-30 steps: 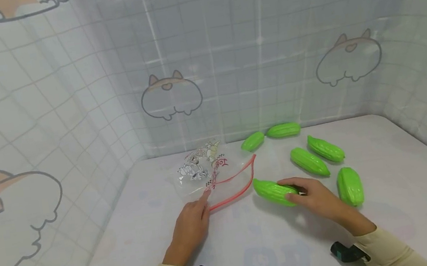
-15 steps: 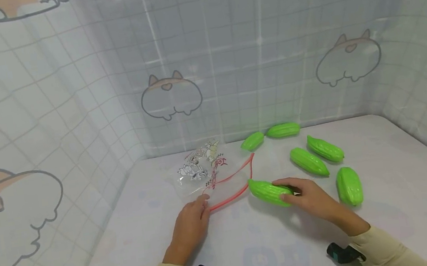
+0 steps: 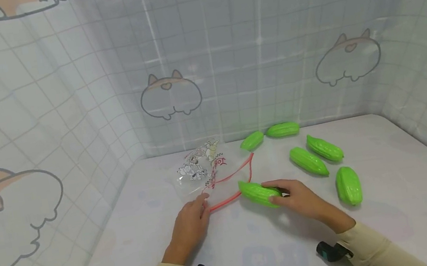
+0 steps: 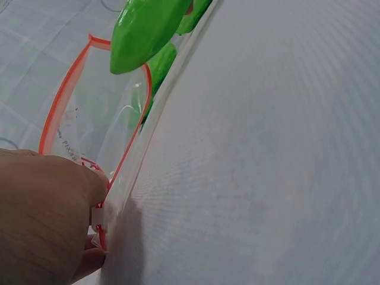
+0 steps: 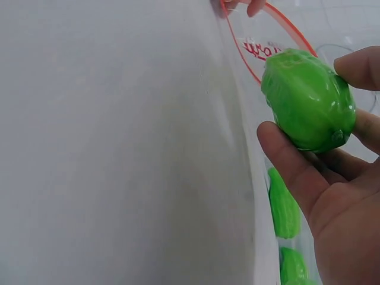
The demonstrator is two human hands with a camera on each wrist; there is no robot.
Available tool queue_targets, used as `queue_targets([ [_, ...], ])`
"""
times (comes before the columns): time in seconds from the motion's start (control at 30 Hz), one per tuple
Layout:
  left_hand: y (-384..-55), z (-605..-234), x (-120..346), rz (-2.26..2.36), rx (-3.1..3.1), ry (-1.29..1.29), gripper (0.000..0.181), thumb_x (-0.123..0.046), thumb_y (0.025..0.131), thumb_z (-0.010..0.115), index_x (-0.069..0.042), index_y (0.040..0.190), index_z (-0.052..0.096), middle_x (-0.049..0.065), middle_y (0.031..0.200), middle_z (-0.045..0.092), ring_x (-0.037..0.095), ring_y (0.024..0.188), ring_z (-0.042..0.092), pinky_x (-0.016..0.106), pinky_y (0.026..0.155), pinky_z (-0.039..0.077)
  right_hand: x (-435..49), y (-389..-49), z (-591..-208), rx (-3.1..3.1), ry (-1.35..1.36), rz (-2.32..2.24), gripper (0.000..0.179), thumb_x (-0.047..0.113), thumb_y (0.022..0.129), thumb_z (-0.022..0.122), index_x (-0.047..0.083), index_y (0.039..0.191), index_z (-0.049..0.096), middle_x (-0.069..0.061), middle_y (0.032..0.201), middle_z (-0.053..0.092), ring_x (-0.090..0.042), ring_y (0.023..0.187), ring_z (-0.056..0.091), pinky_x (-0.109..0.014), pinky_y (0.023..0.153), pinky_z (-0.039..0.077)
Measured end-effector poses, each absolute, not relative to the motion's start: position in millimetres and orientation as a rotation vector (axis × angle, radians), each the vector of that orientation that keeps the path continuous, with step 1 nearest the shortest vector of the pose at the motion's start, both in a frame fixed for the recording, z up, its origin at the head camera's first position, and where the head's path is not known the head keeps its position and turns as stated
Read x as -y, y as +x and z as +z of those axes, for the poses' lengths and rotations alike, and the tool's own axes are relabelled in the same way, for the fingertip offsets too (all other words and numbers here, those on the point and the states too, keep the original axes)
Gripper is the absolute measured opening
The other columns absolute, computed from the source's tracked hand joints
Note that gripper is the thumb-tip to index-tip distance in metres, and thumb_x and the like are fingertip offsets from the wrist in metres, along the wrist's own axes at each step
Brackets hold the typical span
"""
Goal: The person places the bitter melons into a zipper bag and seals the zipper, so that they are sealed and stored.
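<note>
My right hand (image 3: pixel 300 200) grips a green bitter melon (image 3: pixel 256 193), thumb on one side and fingers on the other. Its tip overlaps the red rim (image 3: pixel 226 203) of a clear plastic zip bag (image 3: pixel 194 172) printed with cartoon figures. At the near left corner of that bag, my left hand (image 3: pixel 189 228) pinches the rim between thumb and fingers. The left wrist view shows the bag's mouth (image 4: pixel 57 107) spread wide, with the melon's pointed end (image 4: pixel 139 41) right over it. From the right wrist, the melon's blunt end (image 5: pixel 317 110) faces the camera.
Several more bitter melons lie on the white table: a pair along the back, one of them this melon (image 3: pixel 282 130), two slanting ones including this melon (image 3: pixel 309 162), and a melon (image 3: pixel 348 186) nearest the right arm. A tile-patterned curtain (image 3: pixel 227 57) borders the table.
My right hand has carried the bitter melon leftward, from beside the bag's mouth to over its rim. The left hand stays in place at the bag's corner.
</note>
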State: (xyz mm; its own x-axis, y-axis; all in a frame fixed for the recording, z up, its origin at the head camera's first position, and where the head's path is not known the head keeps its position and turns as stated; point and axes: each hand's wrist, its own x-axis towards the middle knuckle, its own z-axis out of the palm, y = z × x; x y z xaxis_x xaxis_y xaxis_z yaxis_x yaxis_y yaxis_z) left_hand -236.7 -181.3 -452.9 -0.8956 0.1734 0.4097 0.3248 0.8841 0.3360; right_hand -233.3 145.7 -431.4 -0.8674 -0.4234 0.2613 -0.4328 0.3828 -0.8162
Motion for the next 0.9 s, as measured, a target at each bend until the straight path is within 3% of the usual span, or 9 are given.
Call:
queue_targets([
  [0.43, -237, -454, 182, -0.567, 2.665, -0.387, 0.031, -0.015, 0.095, 0.067, -0.011, 0.125, 0.068, 0.005, 0.097, 0.071, 0.021, 0.089, 0.064, 0.042, 0.079, 0.055, -127, -243, -424, 2.629, 0.856, 1.526, 0.045, 0.014, 0.095, 0.062, 0.003, 0.138, 0.059, -0.011, 0.138, 0.06, -0.029, 0.126, 0.054, -0.051, 0.103, 0.043],
  [0.9, -237, -453, 183, -0.542, 2.659, -0.406, 0.033, -0.015, 0.093, 0.071, -0.01, 0.125, 0.068, 0.002, 0.088, 0.068, 0.016, 0.078, 0.058, 0.039, 0.074, 0.054, -109, -248, -427, 2.626, 0.796, 1.582, 0.044, 0.018, 0.094, 0.067, 0.005, 0.135, 0.062, -0.011, 0.135, 0.06, -0.025, 0.114, 0.059, -0.043, 0.094, 0.048],
])
